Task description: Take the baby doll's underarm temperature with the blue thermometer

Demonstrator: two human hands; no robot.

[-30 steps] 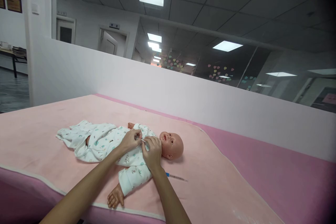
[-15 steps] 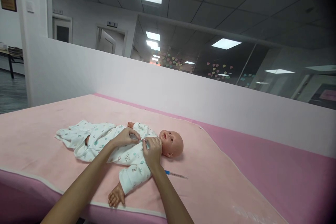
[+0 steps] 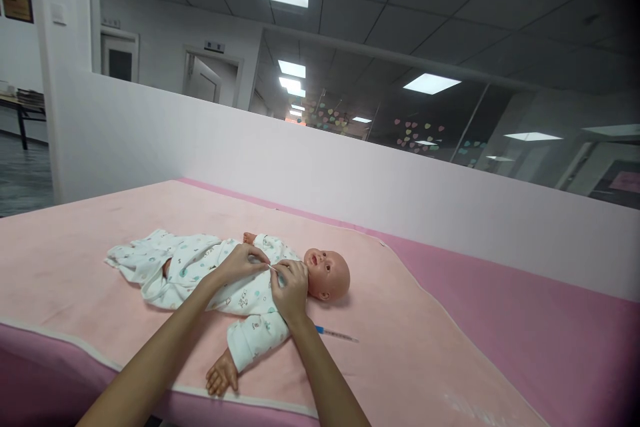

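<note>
A baby doll (image 3: 329, 273) lies on its back, its bald head toward the right. It wears a white printed baby gown (image 3: 245, 303). Over the chest, my left hand (image 3: 243, 263) is closed in a pinch on one end of a thin white tie string (image 3: 271, 267). My right hand (image 3: 291, 290), beside the doll's neck, pinches the string's other end, with its remaining fingers curled on the gown. Near my right wrist, a slim thermometer (image 3: 337, 333) with a blue end lies on the mat. The doll's near arm stretches toward the front edge, palm up.
A peach mat (image 3: 410, 360) with pale piping covers the pink padded table (image 3: 500, 293). Behind it runs a low white wall (image 3: 320, 163) with glass above. At far left, a dark-legged table (image 3: 23, 110) holds stacked items.
My fingertips have shifted slightly, and the white string shows more plainly between them. The doll and the thermometer lie as before.
</note>
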